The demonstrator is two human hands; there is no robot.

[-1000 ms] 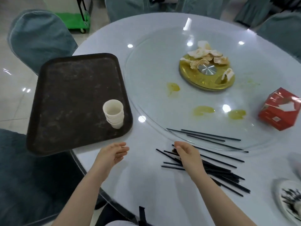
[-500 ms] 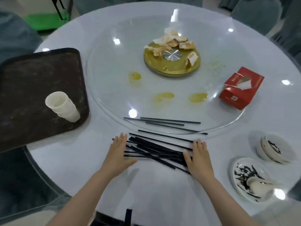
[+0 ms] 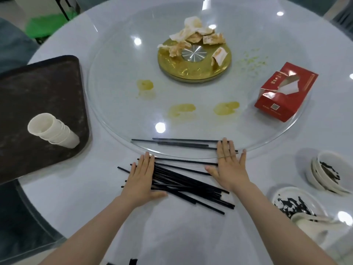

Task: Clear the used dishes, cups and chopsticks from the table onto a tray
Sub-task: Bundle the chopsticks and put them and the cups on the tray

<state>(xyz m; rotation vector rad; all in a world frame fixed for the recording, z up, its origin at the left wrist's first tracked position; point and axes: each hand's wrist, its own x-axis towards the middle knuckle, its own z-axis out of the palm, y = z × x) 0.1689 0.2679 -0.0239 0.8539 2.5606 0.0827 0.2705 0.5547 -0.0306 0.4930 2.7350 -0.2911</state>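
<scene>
Left hand (image 3: 141, 178) and right hand (image 3: 230, 168) flat, fingers (image 3: 225, 148) straight, either side of black chopsticks (image 3: 183, 180).

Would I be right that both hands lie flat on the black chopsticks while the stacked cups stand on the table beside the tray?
Not quite. In the head view both hands, left hand and right hand, do lie flat on the chopsticks, but the stacked cups stand on the tray, not beside it.
</scene>
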